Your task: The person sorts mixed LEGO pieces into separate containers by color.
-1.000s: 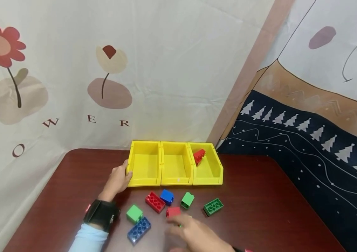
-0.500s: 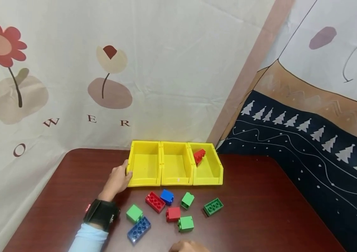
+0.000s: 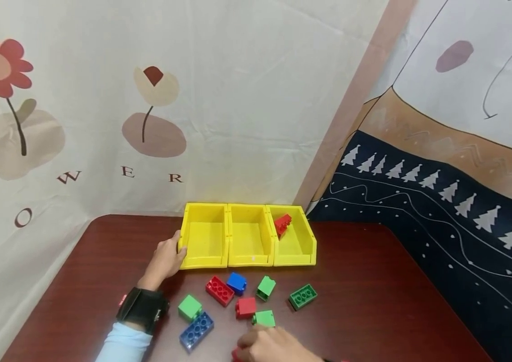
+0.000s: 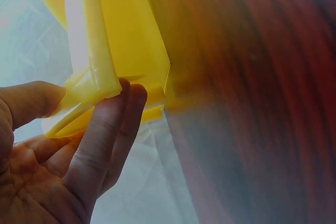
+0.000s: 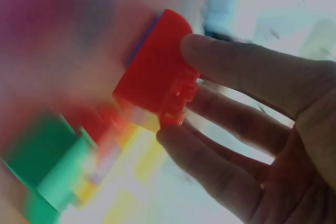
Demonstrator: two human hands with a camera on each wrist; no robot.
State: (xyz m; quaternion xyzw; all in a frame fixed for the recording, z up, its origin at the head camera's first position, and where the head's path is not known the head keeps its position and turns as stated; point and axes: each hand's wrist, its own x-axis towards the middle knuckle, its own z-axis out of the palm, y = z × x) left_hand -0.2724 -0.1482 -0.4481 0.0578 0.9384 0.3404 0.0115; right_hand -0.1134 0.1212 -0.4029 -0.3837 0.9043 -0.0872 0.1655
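A pale cloth (image 3: 246, 100) with printed flowers hangs behind everything, and a dark cloth (image 3: 418, 221) with white trees hangs to my right. Before me is the brown table (image 3: 373, 301). At its far side three yellow bins stand joined in a row: the left bin (image 3: 203, 234), the middle bin (image 3: 250, 234) and the right bin (image 3: 300, 244).

My left hand (image 3: 165, 259) grips the left bin's outer side, thumb on one side of the edge and fingers on the other. My right hand (image 3: 276, 347), near the front of the table, pinches a red block (image 5: 152, 64) between thumb and fingertips, spread only as far as the block needs; one fingertip meets its studded end.

Of the loose pieces, the longer ones are a blue brick (image 3: 196, 331), a red brick (image 3: 219, 290) and, over to the right, a dark green brick (image 3: 303, 297), its hollow side up. Smaller pieces lie among them: a blue cube (image 3: 236, 283), a red cube (image 3: 245, 307) and three green cubes (image 3: 266, 288). Another red piece (image 3: 282, 224) leans against the right bin's left wall.
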